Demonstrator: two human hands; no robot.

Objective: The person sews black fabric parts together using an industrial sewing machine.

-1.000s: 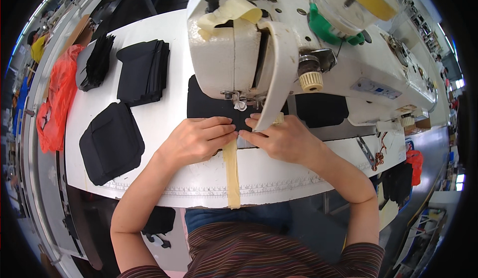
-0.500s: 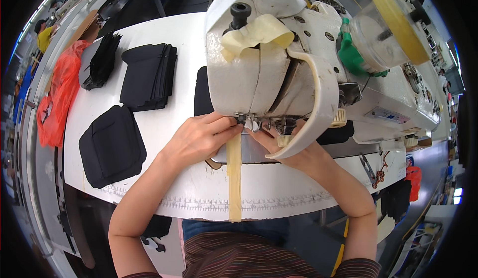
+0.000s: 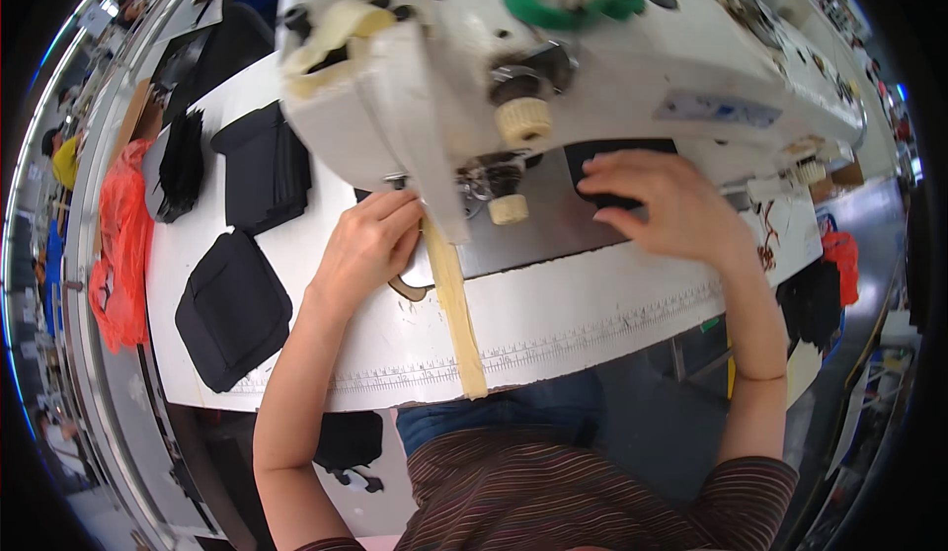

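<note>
A white sewing machine stands over the table. My left hand is at the left of its needle area, fingers bent and pressed together; the machine head partly covers the fingertips, and what they pinch cannot be made out. A sliver of black fabric shows just behind that hand. My right hand is open, thumb and fingers apart, at the edge of black fabric pieces under the machine arm. A strip of yellowish tape runs from the needle area to the table's front edge.
Left on the white table are a stack of black fabric pieces, a fanned black bundle and a black panel with seams. A red plastic bag hangs at the left edge. A printed ruler scale follows the front edge.
My right hand has left the needle area and moved right to the black fabric pieces, its fingers opening. My left hand stays by the needle. The whole view has shifted and turned.
</note>
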